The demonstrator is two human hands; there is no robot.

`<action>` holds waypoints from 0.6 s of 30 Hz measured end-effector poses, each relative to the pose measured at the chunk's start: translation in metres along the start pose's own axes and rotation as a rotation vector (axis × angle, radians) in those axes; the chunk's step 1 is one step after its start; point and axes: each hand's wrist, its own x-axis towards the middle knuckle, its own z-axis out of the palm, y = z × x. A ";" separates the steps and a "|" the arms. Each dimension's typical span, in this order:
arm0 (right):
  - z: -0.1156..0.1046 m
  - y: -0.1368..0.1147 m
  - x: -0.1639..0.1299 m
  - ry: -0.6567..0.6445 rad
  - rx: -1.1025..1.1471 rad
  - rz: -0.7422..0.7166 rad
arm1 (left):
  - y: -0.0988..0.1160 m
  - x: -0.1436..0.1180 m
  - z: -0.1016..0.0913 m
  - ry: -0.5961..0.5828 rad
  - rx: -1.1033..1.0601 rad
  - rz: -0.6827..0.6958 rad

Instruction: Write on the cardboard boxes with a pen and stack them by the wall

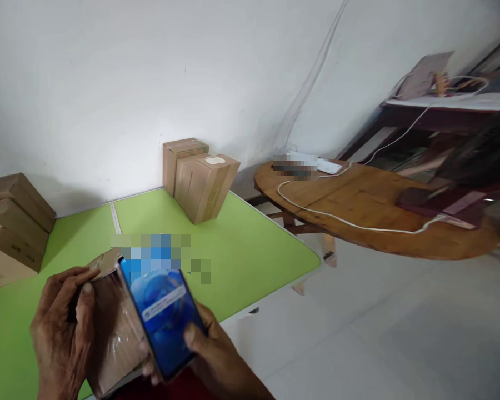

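Note:
My left hand (62,328) grips a brown cardboard box (114,328) wrapped in clear tape, held over the near edge of the green table (241,250). My right hand (210,347) holds a phone (164,314) with a lit blue screen, pressed against the box's right side, thumb on the screen's lower edge. The box's far top flap looks torn or folded.
Two upright cardboard boxes (200,180) stand at the table's far corner by the white wall. A stack of boxes (10,228) sits at the left edge. To the right is a wooden oval table (370,205) with a white cable and devices, beyond it dark shelving (445,111).

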 end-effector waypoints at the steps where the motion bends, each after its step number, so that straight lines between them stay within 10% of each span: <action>1: -0.006 -0.004 0.006 0.083 -0.033 -0.032 | 0.000 0.000 0.000 0.003 -0.002 -0.005; 8: -0.075 -0.024 0.059 0.503 -0.562 -0.125 | -0.001 0.001 0.000 0.004 -0.013 -0.004; 18: -0.131 -0.010 0.076 0.595 -1.025 -0.040 | -0.002 0.003 0.000 -0.004 -0.003 -0.016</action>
